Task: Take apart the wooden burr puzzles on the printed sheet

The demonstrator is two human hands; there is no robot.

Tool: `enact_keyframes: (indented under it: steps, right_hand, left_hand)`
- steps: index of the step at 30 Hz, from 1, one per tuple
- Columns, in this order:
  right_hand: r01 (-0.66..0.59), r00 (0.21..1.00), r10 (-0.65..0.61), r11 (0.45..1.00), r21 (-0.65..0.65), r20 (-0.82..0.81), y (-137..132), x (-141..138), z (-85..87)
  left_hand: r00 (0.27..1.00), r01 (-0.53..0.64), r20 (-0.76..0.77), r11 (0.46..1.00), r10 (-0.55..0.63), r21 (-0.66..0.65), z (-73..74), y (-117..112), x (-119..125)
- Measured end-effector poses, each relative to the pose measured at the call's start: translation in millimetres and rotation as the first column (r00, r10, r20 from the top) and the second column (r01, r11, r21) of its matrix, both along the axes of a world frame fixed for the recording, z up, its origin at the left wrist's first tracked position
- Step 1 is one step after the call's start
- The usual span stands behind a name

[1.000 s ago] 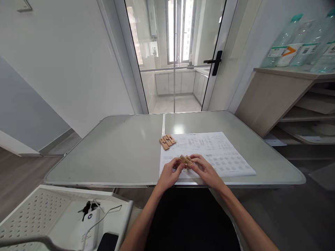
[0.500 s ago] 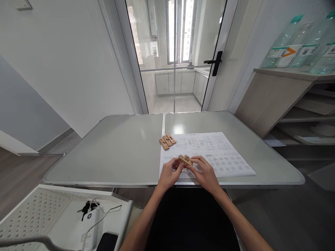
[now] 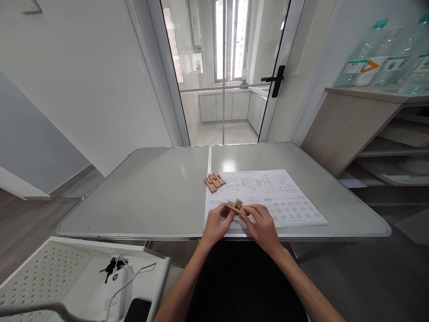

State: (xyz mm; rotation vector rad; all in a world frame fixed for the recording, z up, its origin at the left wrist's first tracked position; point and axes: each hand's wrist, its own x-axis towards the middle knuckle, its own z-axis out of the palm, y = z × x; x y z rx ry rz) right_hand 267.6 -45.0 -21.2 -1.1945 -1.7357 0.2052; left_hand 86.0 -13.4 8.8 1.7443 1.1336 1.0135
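Between both hands, over the near part of a printed sheet (image 3: 284,192), is a small assembly of wooden puzzle pieces (image 3: 237,205). One block sticks up from it at the top. My left hand (image 3: 218,221) pinches its left end with thumb and fingers. The right end is gripped by my right hand (image 3: 261,221), whose fingers hide part of the wood. Further off, several flat wooden pieces with dark markings (image 3: 215,181) lie side by side at the sheet's upper left corner, touched by neither hand.
The grey folding table (image 3: 140,192) has a seam left of the sheet. Below left, a white basket (image 3: 77,286) contains keys, a power bank (image 3: 115,290) with a cable, and a phone (image 3: 138,310). Plastic bottles (image 3: 378,58) stand on a shelf unit at right, and a glass door is ahead.
The wooden assembly has tilted slightly between my fingers, and its upper block sits at a different angle. My right hand's fingers have shifted a little. The flat pieces have stayed put.
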Motion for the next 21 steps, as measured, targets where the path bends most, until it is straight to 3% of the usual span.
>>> enact_keyframes:
  steps: [10,16,21]
  right_hand:
    - [-0.055,0.991,0.045,0.996,-0.077,-0.125,-3,2,10.7]
    - [0.128,0.960,-0.159,0.981,-0.147,-0.231,4,5,6.9]
    - [0.175,0.970,-0.206,0.960,-0.217,-0.129,16,6,-5.4]
  left_hand:
    - [0.999,-0.029,0.037,1.000,0.029,-0.003,-5.1,2,0]
    - [0.991,-0.127,0.038,0.992,0.127,-0.010,-6.8,2,0]
    - [0.956,-0.292,-0.016,0.956,0.293,0.037,-10.2,1,0]
